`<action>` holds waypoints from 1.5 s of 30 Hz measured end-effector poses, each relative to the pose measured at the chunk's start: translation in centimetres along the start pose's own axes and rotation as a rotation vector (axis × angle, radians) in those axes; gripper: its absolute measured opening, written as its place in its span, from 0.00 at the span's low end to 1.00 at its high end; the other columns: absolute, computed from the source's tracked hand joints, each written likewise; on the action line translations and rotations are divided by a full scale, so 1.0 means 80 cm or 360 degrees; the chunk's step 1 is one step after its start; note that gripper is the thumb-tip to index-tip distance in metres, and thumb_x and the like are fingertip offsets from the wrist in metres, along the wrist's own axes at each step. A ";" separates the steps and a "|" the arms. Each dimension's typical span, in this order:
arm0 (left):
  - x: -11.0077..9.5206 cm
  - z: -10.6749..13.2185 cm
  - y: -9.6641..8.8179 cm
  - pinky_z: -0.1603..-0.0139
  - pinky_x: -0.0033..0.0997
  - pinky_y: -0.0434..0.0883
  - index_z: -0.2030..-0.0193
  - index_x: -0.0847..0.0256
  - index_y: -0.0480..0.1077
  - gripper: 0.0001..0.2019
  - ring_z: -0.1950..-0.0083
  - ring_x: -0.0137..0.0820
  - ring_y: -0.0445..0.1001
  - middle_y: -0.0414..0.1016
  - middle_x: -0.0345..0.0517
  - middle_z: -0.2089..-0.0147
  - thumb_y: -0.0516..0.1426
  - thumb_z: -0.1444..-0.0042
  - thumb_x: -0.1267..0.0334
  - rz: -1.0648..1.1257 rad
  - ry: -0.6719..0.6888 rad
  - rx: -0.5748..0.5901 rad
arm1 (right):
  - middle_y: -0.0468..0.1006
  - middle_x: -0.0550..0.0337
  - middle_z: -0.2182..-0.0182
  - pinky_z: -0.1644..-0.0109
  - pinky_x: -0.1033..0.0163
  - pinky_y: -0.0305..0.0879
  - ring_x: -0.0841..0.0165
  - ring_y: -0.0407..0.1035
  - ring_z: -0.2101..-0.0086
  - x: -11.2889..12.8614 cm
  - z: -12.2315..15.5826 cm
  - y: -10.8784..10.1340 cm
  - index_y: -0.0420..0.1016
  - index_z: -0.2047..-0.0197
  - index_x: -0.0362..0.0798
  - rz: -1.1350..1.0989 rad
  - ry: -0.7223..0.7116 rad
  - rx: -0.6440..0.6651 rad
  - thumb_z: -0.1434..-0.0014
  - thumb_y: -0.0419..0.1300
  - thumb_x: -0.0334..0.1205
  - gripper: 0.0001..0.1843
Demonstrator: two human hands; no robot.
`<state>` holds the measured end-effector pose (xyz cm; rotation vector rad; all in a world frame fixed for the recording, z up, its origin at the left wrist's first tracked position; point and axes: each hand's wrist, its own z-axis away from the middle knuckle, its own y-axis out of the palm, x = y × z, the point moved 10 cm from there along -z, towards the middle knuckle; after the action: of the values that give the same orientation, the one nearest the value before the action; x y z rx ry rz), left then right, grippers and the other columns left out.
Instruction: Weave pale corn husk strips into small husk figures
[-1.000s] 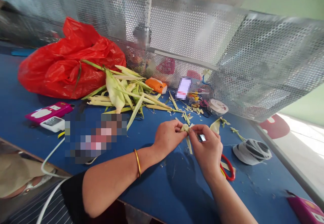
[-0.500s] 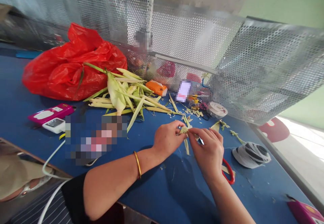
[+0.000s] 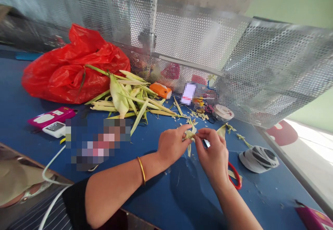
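Note:
A small pale green piece of folded corn husk [image 3: 189, 134] is pinched between the thumb and fingers of my left hand [image 3: 170, 145]. My right hand [image 3: 213, 152] meets it from the other side, thumb and index finger closed at the piece's right edge. Part of the husk is hidden behind my fingers. Below my right hand shows the red handle of scissors [image 3: 237, 178]; part of them is covered by the hand. A spool of white thread [image 3: 257, 159] stands to the right, and a faint thread runs from it toward my right hand.
A pile of corn husks [image 3: 132, 98] lies in front of a red plastic bag [image 3: 70, 70]. Behind stand an orange tissue pack [image 3: 160, 90], a phone [image 3: 189, 93] and a roll of white tape [image 3: 223, 113]. A perforated metal screen [image 3: 187, 32] borders the blue table [image 3: 156, 202].
My right fingers have curled in more and shifted slightly at the husk's edge. The husk piece has turned a little and more of it shows between my hands.

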<state>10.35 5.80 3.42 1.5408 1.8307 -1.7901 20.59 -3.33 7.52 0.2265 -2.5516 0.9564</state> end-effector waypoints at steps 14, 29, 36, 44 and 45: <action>-0.002 -0.002 0.007 0.65 0.28 0.63 0.48 0.49 0.77 0.18 0.67 0.31 0.74 0.81 0.41 0.64 0.58 0.45 0.61 0.0242 0.0045 0.0119 | 0.81 0.62 0.69 0.51 0.55 0.60 0.64 0.74 0.67 0.001 -0.005 0.003 0.74 0.64 0.52 0.0060 -0.0069 0.0158 0.37 0.56 0.42 0.06; 0.010 -0.009 0.010 0.68 0.26 0.61 0.54 0.54 0.78 0.16 0.69 0.28 0.69 0.76 0.37 0.70 0.60 0.51 0.64 0.0388 -0.0065 0.0096 | 0.80 0.64 0.72 0.44 0.54 0.55 0.65 0.75 0.68 0.006 -0.004 0.002 0.77 0.66 0.51 0.0302 -0.0233 0.0115 0.37 0.57 0.39 0.09; 0.010 -0.010 0.009 0.69 0.26 0.60 0.56 0.54 0.78 0.13 0.68 0.28 0.70 0.77 0.37 0.69 0.61 0.49 0.61 0.0402 -0.0067 0.0100 | 0.80 0.63 0.70 0.44 0.54 0.54 0.65 0.74 0.66 0.007 -0.005 0.000 0.79 0.61 0.53 0.0213 -0.0251 0.0105 0.34 0.55 0.43 0.11; 0.003 -0.005 0.004 0.66 0.28 0.61 0.55 0.51 0.78 0.12 0.64 0.30 0.75 0.81 0.39 0.64 0.59 0.45 0.58 0.0223 -0.0005 0.0056 | 0.81 0.59 0.65 0.51 0.53 0.61 0.60 0.74 0.62 -0.034 -0.001 0.018 0.79 0.57 0.52 -0.0158 0.0284 0.0204 0.40 0.61 0.52 0.15; 0.001 -0.005 0.004 0.66 0.28 0.62 0.55 0.51 0.78 0.12 0.63 0.31 0.76 0.81 0.39 0.64 0.59 0.45 0.58 0.0211 0.0007 0.0055 | 0.81 0.59 0.65 0.51 0.53 0.62 0.60 0.74 0.61 -0.036 0.000 0.019 0.78 0.56 0.52 -0.0220 0.0311 0.0209 0.41 0.61 0.51 0.15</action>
<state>10.72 6.10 3.26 1.6379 1.6654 -1.7684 22.75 -2.14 5.41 0.3257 -2.2683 1.0396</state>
